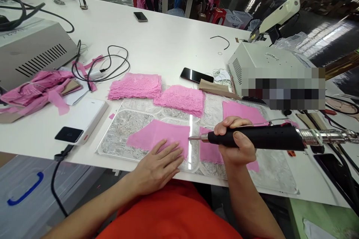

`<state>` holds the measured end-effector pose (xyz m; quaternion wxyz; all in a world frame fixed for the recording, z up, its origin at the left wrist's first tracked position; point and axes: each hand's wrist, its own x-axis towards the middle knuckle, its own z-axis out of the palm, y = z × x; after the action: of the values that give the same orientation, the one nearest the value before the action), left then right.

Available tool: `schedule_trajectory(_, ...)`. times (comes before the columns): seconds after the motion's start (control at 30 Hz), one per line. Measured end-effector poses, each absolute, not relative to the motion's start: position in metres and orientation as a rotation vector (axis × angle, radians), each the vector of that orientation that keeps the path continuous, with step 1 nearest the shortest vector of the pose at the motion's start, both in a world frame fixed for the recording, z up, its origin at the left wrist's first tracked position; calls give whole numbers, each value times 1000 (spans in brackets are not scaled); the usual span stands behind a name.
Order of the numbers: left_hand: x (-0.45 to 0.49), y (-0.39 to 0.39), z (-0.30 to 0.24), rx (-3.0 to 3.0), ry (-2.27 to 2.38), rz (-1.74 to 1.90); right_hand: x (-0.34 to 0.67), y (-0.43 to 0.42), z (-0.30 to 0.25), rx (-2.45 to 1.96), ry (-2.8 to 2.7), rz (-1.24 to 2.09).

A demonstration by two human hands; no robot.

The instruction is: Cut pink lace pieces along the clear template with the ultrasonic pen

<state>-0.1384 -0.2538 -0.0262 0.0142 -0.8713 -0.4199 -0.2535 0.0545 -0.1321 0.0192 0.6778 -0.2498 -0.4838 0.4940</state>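
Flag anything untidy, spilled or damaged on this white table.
The crumpled pink fabric bundle beside the left-hand grey vented box looks untidy, its strips trailing loose, unlike the neatly stacked pink lace pieces. Nothing looks spilled or damaged.

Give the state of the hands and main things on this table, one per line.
Left hand: open, palm down on pink cloth
Pink cloth: spread flat, partly under the hand
Right hand: closed around black tool
Black tool: held, tip at cloth's right edge
Left lace stack: layered, lying flat
Right lace stack: layered, lying flat
Near phone: flat, screen dark
Far phone: lying flat
Thin black cable: loosely looped
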Motion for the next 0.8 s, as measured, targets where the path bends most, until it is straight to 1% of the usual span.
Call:
schedule_trajectory(0.23, -140, -254, -27, -2731, -1289, -750, 58, -133, 22, -581, -1058, 1120)
schedule_trajectory(0.6, -139, -255, -27, -2746, -1302, -713, 68, -137, 23, -460, -1148, 1320)
schedule_trajectory(0.8, -139, -255, -26, -2751, -1309, -690, 66, -138, 20, -467, -1171, 1311)
